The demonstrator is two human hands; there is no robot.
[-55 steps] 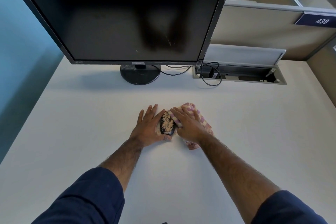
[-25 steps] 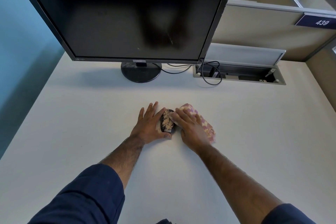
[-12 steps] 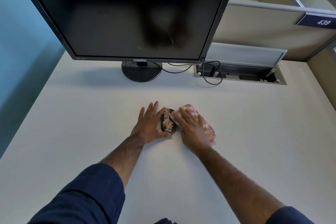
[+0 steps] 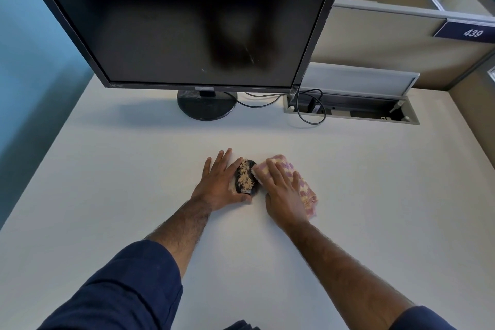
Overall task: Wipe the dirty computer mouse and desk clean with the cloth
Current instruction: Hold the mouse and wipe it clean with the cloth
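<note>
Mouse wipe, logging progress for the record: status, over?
Left hand holds mouse, crumbs on top. Right hand flat on cloth, cloth edge against mouse. Nothing between them.

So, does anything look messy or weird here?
Yes. The black mouse has tan crumbs heaped on its top, between the left hand and the cloth under the right hand.

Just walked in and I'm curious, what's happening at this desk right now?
A person is cleaning a black mouse at a white desk. The left hand holds the mouse in place, with the thumb at its near end. The right hand lies flat on a pink and cream cloth, pressing its edge against the mouse's right side. Tan crumbs cover the top of the mouse, so it is not yet wiped clean. A dark monitor stands behind.
</note>
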